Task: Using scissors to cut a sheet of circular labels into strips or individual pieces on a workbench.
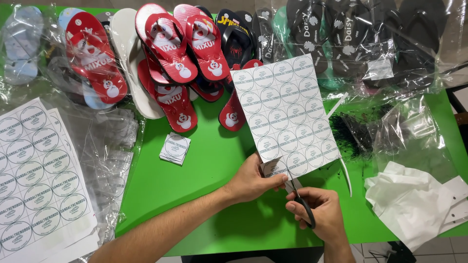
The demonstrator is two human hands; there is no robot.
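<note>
My left hand (253,179) pinches the lower left corner of a white sheet printed with rows of round labels (285,109), holding it up above the green table (204,170). My right hand (319,212) grips black-handled scissors (300,197), whose blades reach into the sheet's bottom edge beside the left thumb. A small stack of cut square labels (175,147) lies on the table to the left of my hands.
More label sheets (39,180) lie at the left over clear plastic bags (109,151). Red flip-flops (168,48) and bagged black flip-flops (351,39) line the far side. Thin paper strips (347,175), black fasteners (353,134) and white paper pieces (414,204) sit at the right.
</note>
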